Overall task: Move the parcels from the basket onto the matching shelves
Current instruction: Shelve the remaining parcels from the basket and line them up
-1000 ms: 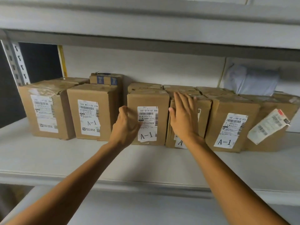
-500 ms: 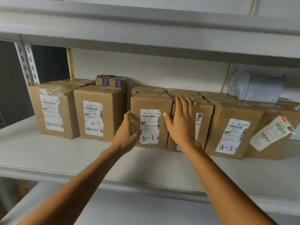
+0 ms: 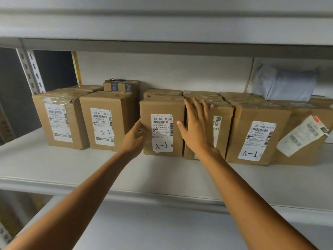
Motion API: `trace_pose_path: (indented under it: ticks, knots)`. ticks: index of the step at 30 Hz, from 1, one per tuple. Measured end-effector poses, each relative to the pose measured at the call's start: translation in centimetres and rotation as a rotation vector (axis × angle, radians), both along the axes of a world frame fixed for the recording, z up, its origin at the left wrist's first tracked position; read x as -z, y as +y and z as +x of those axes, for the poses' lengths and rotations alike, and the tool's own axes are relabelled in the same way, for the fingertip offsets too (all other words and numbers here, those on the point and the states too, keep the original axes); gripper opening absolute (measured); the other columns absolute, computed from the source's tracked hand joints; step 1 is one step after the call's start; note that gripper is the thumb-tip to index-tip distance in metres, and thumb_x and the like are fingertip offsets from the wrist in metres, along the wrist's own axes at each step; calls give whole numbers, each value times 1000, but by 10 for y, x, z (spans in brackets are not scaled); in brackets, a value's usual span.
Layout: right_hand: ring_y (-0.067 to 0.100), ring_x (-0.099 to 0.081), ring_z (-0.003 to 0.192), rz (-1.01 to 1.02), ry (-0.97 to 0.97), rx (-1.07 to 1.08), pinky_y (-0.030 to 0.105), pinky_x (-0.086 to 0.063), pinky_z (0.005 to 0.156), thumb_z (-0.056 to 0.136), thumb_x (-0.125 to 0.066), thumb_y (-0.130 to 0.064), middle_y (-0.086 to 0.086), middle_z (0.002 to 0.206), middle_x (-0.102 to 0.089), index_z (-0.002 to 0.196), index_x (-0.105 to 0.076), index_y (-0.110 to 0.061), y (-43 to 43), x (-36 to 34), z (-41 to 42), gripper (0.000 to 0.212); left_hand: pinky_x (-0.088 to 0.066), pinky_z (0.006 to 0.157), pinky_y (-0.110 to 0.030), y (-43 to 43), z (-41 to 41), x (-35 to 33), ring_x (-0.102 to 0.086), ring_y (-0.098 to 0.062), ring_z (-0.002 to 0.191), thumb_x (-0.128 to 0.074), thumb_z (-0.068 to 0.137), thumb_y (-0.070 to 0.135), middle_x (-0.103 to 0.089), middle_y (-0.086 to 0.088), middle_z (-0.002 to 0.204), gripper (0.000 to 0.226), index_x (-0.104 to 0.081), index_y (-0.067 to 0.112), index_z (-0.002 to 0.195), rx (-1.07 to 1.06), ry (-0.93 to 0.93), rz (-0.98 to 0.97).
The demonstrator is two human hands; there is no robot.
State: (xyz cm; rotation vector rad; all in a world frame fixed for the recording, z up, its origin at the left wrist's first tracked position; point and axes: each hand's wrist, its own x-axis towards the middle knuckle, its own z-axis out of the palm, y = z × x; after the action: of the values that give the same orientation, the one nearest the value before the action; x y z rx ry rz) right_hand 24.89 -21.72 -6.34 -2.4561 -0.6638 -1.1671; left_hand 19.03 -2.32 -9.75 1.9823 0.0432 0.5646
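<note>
My left grip (image 3: pixel 134 139) cups the left edge of the A-1 parcel (image 3: pixel 162 127) at center frame on the shelf (image 3: pixel 72 166); my right grip (image 3: pixel 197 129) lies flat, fingers spread, against its neighbour (image 3: pixel 221 127).

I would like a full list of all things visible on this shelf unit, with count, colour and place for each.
front-row boxes: six, brown cardboard, standing side by side on the middle shelf; three show "A-1"
back-row boxes: partly hidden, brown, behind the front row; count unclear
blue-printed box: one, brown with blue print, at the back left
soft parcel: one, pale blue-grey, back right
shelf: grey-white board carrying the boxes
upright post: one, grey, perforated, left
left hand: at the left edge of the central box
right hand: flat, fingers spread, on the next box
</note>
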Motion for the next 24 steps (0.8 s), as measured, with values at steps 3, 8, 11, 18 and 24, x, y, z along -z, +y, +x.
trace_pose_path:
  ticks: [3,8,11,18,24]
  knots:
    - [32,-16,147,-10,22,-13,51,0,120,93,-56,-39,11,157,-29,151,-27,-13,3,-3,-6,70,-47,97,-53,3,-10,0,-51,-30,122,-36,94,-3,-55,-1,131,54,-41,27,138,91,22,3]
    - [28,-19,146,19,25,-150,41,-9,122,94,-56,-35,9,156,-30,150,-30,-11,20,-18,-20,66,-48,91,-31,10,-30,-6,-50,-20,123,-47,96,9,-50,-1,137,44,-40,21,138,12,23,51]
    - [28,-29,142,-43,-1,-187,41,-16,119,93,-58,-36,10,152,-37,145,-40,-11,37,-28,-26,61,-42,89,-25,26,-50,-18,-48,-19,125,-49,97,15,-43,-2,145,50,-35,18,144,-75,-22,180]
    - [24,-28,142,-64,103,-313,37,-22,116,93,-58,-37,3,155,-33,145,-41,-19,100,-38,-38,58,-52,87,-34,98,-91,-37,-50,-23,123,-52,96,13,-45,-6,144,46,-40,19,140,-216,-15,281]
    - [22,-36,136,-111,79,-349,37,-30,110,92,-59,-38,2,149,-41,143,-42,-20,142,-49,-45,57,-44,100,-48,153,-107,-45,-46,-27,127,-52,95,11,-47,-8,141,43,-44,17,136,-289,-20,302]
